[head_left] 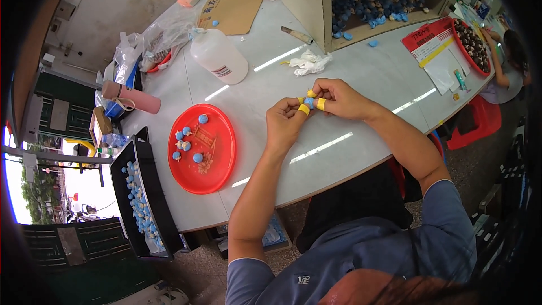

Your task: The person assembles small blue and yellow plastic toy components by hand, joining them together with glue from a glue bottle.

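Between my fingertips, above the grey tabletop, is a small round blue piece [309, 103]. My left hand [284, 124] pinches it from the left, and my right hand [342, 99] grips it from the right. Yellow tape wraps several of my fingertips. To the left of my hands lies a round red plate [223, 138]. Several small blue and whitish pieces, such as this blue ball [197, 158], sit on its left half. The fingers partly hide the held piece, so its exact kind cannot be told.
A black tray [153, 192] with many blue pieces stands at the left edge. Behind are a white plastic jug [217, 56], a pink bottle [135, 97], crumpled white gloves [309, 64] and a wooden box [316, 17] of dark blue pieces. Another person [505, 68] sits far right near a red basin [471, 48].
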`<state>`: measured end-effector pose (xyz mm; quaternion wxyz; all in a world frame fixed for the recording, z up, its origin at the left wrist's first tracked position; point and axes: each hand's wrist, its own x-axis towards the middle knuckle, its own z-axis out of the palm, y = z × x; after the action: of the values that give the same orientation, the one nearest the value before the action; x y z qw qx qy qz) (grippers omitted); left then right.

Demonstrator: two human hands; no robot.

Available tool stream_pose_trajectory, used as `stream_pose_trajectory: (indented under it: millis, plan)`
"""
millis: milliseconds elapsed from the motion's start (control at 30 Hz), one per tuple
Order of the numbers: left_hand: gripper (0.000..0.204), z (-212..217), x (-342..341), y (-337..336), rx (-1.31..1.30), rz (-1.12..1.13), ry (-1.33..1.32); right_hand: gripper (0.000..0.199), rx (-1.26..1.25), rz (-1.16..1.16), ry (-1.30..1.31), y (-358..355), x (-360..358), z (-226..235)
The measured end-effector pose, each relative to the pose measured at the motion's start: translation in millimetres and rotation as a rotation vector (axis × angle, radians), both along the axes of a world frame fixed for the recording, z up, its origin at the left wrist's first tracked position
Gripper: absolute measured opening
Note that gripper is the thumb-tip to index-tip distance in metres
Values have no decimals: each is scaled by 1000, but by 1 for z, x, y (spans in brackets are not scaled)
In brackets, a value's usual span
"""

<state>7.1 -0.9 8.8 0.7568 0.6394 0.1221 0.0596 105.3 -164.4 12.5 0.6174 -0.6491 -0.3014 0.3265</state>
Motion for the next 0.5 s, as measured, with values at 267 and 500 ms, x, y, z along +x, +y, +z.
stream_pose_trajectory:
  millis: [267,500]
  plan:
    - [17,-7,0,0,56,8,-13,9,7,1,2,1,0,-4]
    - [21,-9,1,-3,51,17,2,12,31,-21,4,2,1,-12]
